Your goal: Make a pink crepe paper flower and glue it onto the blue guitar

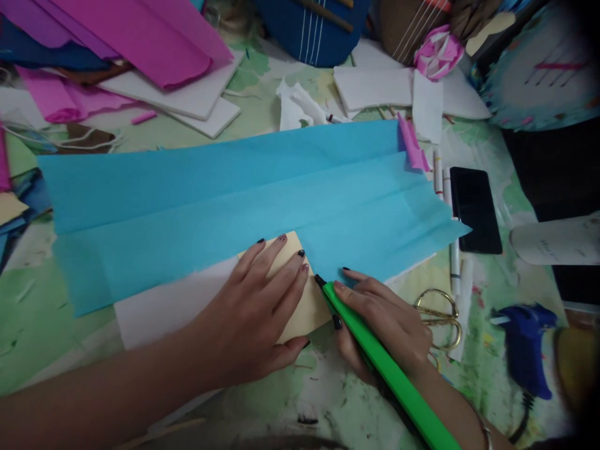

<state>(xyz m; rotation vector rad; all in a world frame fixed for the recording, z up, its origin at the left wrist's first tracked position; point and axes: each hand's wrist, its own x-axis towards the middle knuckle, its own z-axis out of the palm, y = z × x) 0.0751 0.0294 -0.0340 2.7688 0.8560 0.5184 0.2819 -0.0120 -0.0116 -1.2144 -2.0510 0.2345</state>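
Note:
My left hand (255,306) lies flat with its fingers spread on a cream card (307,306), pressing it down. Under the card are a long sheet of blue crepe paper (210,200) and a white sheet (164,309). In my right hand (389,312) is a long bright-green tool (389,365) with a dark, narrow tip; its exact kind is unclear. That tip meets the card's right edge, over the blue paper. The tool's rear end runs out of view at the bottom.
Right of the blue paper lie gold-handled scissors (440,322), white markers (454,265), a black phone (475,209) and a blue glue gun (525,350). A white cup (555,240) lies at the right. Pink paper (173,44) and white boards (187,100) are piled at the upper left.

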